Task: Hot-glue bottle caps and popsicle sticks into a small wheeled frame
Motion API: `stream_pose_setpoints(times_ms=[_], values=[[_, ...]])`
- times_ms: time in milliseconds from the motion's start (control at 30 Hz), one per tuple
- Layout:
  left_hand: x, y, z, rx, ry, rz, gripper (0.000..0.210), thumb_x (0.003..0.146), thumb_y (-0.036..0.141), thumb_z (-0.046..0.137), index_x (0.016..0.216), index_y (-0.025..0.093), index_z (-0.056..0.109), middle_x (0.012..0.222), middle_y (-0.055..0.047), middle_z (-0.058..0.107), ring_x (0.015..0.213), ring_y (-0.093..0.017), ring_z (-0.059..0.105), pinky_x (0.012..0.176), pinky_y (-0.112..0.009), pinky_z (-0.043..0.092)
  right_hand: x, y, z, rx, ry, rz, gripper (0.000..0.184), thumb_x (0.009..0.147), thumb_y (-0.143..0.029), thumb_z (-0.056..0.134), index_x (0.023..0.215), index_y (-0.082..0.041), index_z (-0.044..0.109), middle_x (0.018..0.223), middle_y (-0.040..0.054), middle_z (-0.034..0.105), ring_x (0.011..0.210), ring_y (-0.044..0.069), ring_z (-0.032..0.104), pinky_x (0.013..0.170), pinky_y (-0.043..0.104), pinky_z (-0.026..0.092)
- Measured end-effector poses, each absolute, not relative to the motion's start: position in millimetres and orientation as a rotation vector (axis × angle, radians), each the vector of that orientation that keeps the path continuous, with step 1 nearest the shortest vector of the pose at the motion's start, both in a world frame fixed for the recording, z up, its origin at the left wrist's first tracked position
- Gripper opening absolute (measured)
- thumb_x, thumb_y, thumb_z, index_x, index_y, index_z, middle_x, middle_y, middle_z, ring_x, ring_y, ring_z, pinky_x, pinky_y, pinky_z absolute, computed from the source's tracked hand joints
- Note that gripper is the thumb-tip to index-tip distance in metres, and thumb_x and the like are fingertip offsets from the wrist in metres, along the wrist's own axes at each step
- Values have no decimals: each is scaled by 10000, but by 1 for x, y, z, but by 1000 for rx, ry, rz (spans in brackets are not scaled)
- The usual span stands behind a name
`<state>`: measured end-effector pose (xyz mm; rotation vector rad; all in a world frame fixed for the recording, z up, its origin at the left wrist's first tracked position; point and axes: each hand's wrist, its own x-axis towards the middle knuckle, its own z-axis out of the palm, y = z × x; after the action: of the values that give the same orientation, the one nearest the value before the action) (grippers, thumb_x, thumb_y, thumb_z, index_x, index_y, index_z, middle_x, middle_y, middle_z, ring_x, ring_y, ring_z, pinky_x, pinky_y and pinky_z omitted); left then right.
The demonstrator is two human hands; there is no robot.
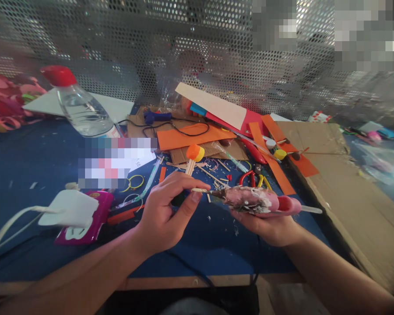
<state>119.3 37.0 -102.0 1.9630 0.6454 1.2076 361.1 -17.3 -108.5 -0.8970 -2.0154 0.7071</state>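
Observation:
My left hand (166, 214) is closed, thumb and forefinger pinching a small pale wooden stick (199, 190). Behind its knuckles rise several thin wooden sticks topped by an orange and yellow round piece (195, 153); their lower ends are hidden, so I cannot tell if this hand holds them too. My right hand (269, 227) is wrapped round a pink hot glue gun (249, 201), its body crusted with dark and whitish residue. The gun's nozzle points left, at or very near the pinched stick's end. A translucent glue stick (311, 209) sticks out of its rear.
A red-capped water bottle (85, 109) and a white charger on a magenta power strip (100, 218) stand left. Orange sheets (190, 136), red-handled pliers (248, 177), and loose stick pieces lie behind my hands. Cardboard (357, 210) covers the right; a perforated metal screen (151, 57) stands behind.

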Motion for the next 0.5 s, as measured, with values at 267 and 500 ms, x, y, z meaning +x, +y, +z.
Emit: stream_pose_setpoints(times_ms=[267,500], values=[[119,36,-101,1975,626,1213,176,997,162,581,1071,229,725,950,-44,732,884,-183,666,796,-361,526,361,-16,-110,-884,-1990,719,457,962,-128,606,1358,-354,638,1267,0,771,1210,239,724,1054,386,601],[120,36,-100,1983,648,1215,178,1005,197,576,1079,242,731,962,-52,754,879,-198,674,793,-376,536,362,-19,-111,-914,-1966,722,377,981,-177,620,1325,-326,658,1285,23,762,1210,236,719,1065,362,591]])
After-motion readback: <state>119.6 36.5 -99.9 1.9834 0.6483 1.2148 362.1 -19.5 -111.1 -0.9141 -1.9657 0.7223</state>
